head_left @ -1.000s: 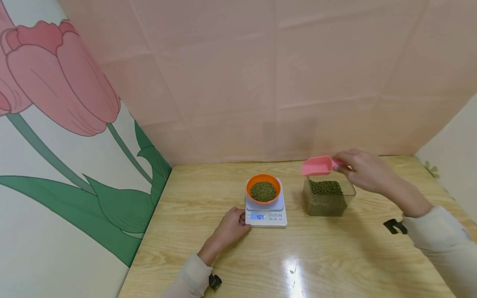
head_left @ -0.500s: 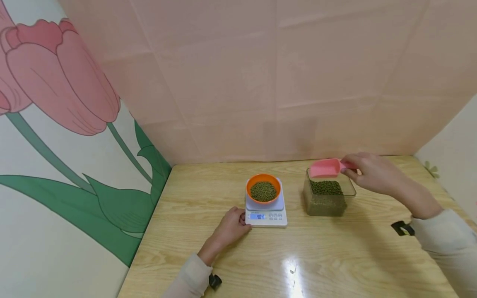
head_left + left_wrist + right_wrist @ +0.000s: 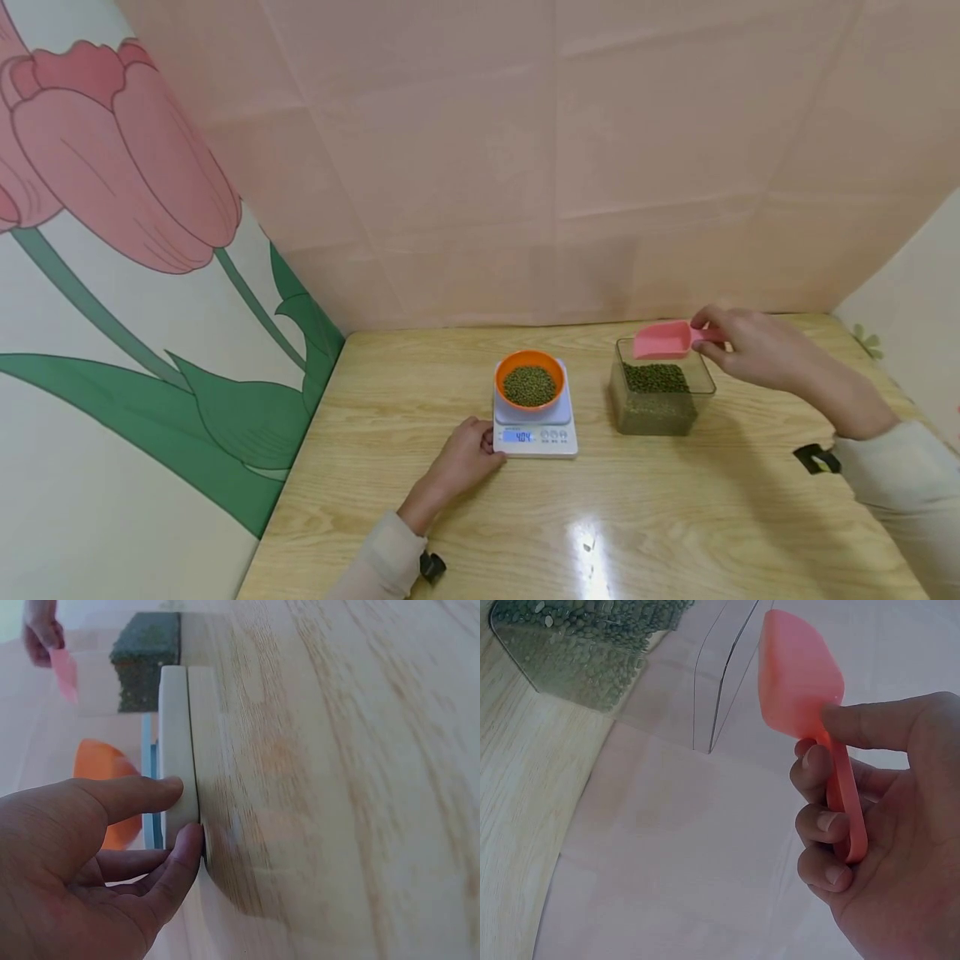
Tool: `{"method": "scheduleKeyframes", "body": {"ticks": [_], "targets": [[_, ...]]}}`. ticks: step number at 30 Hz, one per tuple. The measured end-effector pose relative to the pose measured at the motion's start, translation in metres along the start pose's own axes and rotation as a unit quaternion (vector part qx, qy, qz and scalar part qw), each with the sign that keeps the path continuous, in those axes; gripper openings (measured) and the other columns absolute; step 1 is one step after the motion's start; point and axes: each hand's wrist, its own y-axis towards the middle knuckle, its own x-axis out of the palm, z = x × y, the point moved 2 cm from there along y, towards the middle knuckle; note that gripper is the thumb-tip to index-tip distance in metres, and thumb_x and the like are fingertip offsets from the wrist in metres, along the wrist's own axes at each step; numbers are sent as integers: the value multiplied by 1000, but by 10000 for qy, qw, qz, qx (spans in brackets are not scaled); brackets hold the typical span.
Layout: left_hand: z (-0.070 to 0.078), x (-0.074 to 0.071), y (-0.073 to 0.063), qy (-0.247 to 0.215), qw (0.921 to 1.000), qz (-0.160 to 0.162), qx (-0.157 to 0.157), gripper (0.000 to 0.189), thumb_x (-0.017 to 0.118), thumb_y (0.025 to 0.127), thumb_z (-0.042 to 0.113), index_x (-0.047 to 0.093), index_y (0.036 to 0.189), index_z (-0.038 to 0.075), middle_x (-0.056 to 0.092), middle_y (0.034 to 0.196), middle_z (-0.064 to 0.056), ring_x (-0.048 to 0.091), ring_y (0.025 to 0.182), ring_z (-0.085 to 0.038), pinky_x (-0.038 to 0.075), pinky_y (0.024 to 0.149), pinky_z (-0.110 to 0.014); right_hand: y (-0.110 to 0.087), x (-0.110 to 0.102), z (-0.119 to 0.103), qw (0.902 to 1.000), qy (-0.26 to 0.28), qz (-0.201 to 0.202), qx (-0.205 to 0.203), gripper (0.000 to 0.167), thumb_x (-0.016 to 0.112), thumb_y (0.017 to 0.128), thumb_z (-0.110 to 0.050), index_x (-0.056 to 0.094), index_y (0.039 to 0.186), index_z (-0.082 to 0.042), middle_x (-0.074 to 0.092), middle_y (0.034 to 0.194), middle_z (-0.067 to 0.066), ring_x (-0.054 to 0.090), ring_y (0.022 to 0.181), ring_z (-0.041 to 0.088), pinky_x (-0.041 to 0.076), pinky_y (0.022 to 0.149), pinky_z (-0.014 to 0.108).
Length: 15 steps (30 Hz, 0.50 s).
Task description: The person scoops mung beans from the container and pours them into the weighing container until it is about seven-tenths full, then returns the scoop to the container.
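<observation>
Where a scale (image 3: 536, 419) sits, wooden table (image 3: 525, 517), tulip wall (image 3: 135, 300)

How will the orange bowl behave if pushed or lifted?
The orange bowl has an even round rim, so it's likely stiff. Sitting on the scale, it could slide or tip off under a push. The loose green beans inside should shift, and may spill if it tilts.

Scale button labels (image 3: 554, 440) too small to read, bowl (image 3: 103, 760) partly behind left fingers (image 3: 142, 796), container (image 3: 566, 679) cut by right-wrist view's edge
</observation>
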Motion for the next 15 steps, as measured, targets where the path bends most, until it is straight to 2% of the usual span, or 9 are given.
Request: {"method": "scheduleKeyframes", "body": {"ticks": [15], "targets": [[2,-1,-1,-36,10000,-17,-5,20,82,90,11,71,105,3,57,90,-3,48,81,-9,42,66,-20,0,-1,-2,9999,-94,-44,-135,21,75,98,-18,74,115,-5,77,110,18,73,100,42,57,80,63]]}}
